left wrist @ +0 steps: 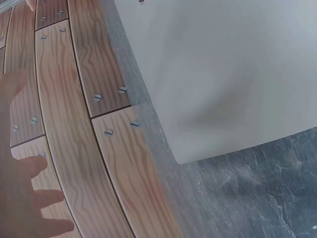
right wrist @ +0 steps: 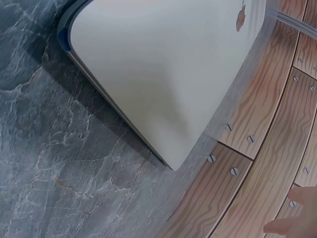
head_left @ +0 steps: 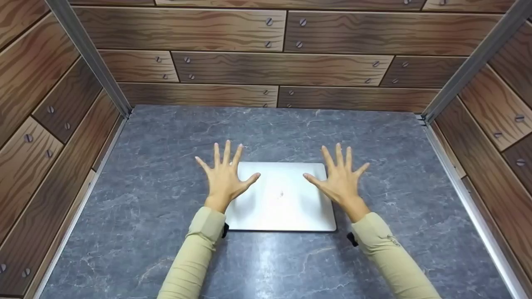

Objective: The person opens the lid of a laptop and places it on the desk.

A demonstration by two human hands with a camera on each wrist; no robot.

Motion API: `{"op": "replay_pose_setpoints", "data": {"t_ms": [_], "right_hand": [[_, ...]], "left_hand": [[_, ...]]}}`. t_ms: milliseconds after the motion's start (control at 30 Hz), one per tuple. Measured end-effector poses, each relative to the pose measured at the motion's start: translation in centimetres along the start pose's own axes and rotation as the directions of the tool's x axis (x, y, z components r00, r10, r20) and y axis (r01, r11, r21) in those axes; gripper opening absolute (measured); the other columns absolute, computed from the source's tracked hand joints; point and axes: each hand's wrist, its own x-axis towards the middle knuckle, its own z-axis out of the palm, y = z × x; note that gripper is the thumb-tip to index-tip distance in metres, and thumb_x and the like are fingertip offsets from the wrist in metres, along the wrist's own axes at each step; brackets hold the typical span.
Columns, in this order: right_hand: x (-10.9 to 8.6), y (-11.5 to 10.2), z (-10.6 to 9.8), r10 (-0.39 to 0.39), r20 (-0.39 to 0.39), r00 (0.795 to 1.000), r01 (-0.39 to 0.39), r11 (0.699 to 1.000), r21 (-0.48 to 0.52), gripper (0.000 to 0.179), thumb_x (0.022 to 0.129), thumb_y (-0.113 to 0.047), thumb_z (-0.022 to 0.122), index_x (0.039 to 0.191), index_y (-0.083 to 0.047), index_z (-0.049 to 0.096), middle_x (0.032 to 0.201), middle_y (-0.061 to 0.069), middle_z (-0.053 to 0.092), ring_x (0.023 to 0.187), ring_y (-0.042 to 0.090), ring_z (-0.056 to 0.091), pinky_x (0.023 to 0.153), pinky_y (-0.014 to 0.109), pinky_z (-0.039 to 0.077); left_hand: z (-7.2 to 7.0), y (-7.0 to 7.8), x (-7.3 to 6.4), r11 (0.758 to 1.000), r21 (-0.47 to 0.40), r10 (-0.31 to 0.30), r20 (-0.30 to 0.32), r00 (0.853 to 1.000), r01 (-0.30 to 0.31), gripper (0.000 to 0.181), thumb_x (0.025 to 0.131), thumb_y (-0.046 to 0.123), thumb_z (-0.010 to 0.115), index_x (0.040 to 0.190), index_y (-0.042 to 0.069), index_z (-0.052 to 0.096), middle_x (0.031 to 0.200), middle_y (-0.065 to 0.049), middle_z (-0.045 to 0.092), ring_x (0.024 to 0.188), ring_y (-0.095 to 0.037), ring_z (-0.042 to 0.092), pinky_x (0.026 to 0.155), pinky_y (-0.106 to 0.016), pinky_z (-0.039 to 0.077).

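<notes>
A closed silver laptop point(head_left: 282, 211) lies flat on the grey marbled table, a small logo at the middle of its lid. My left hand point(head_left: 224, 178) is held over the laptop's left edge, fingers spread wide and thumb pointing inward. Over the right edge my right hand point(head_left: 341, 182) mirrors it, with its fingers spread too. Neither hand holds anything, and soft shadows of both fall on the lid. In the left wrist view, the left hand point(left wrist: 25, 183) shows at the left border. Only fingertips of the right hand point(right wrist: 297, 218) appear in the right wrist view.
The grey marbled tabletop point(head_left: 145, 232) extends around the laptop on all sides. Wood-plank printed panels point(head_left: 282, 68) wall it at the back, left and right. Metal posts point(head_left: 89, 58) stand at the back corners, and a metal rail point(head_left: 469, 207) runs along the right edge.
</notes>
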Motion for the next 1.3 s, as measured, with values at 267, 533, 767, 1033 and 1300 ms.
{"op": "replay_pose_setpoints", "data": {"t_ms": [267,533,767,1033,1300], "right_hand": [[-0.2,-0.4,-0.1,-0.023,-0.002,1.000,0.023,1.000,0.013,0.094,0.083,-0.074,0.048,0.156,-0.024,0.019,0.164,0.018,0.010,0.152,0.043,-0.002,0.104,0.083,-0.008],[-0.8,-0.8,0.4,-0.042,-0.022,0.999,0.043,0.999,0.017,0.087,0.085,-0.068,0.051,0.153,-0.019,0.028,0.162,0.018,0.019,0.151,0.041,0.011,0.111,0.078,0.003],[-1.5,-1.1,0.9,-0.079,-0.038,0.996,0.080,0.997,0.017,0.081,0.087,-0.062,0.055,0.149,-0.014,0.036,0.159,0.019,0.026,0.149,0.041,0.022,0.113,0.076,0.011],[-2.4,-1.5,1.7,-0.143,-0.050,0.988,0.146,0.988,0.045,0.073,0.088,-0.056,0.057,0.143,-0.009,0.045,0.154,0.020,0.037,0.144,0.039,0.034,0.116,0.071,0.016],[-3.5,-2.2,2.7,-0.200,-0.066,0.978,0.205,0.976,0.069,0.070,0.087,-0.053,0.059,0.139,-0.007,0.050,0.148,0.020,0.045,0.140,0.038,0.041,0.118,0.064,0.022]], "left_hand": [[0.0,-0.1,-0.5,1.000,-0.019,0.001,-0.004,1.000,-0.001,0.094,0.079,0.077,0.051,0.155,0.030,0.021,0.164,-0.007,0.018,0.153,-0.036,0.011,0.110,-0.080,-0.001],[-0.1,-0.2,-1.0,1.000,0.004,0.009,0.011,1.000,-0.009,0.092,0.081,0.077,0.048,0.155,0.029,0.021,0.163,-0.008,0.021,0.153,-0.033,0.017,0.113,-0.077,0.005],[0.1,-0.5,-1.5,0.999,-0.027,0.031,-0.027,0.999,-0.031,0.084,0.086,0.070,0.049,0.153,0.024,0.028,0.157,-0.011,0.035,0.148,-0.031,0.030,0.116,-0.073,0.013],[1.0,-0.8,-2.4,0.999,-0.031,0.029,0.009,1.000,-0.029,0.072,0.093,0.060,0.046,0.149,0.016,0.038,0.153,-0.010,0.042,0.143,-0.029,0.040,0.119,-0.065,0.021],[1.9,-1.3,-3.8,0.999,-0.021,0.047,0.027,0.999,-0.047,0.069,0.093,0.058,0.047,0.145,0.013,0.043,0.150,-0.010,0.047,0.139,-0.028,0.045,0.116,-0.063,0.029]]}}
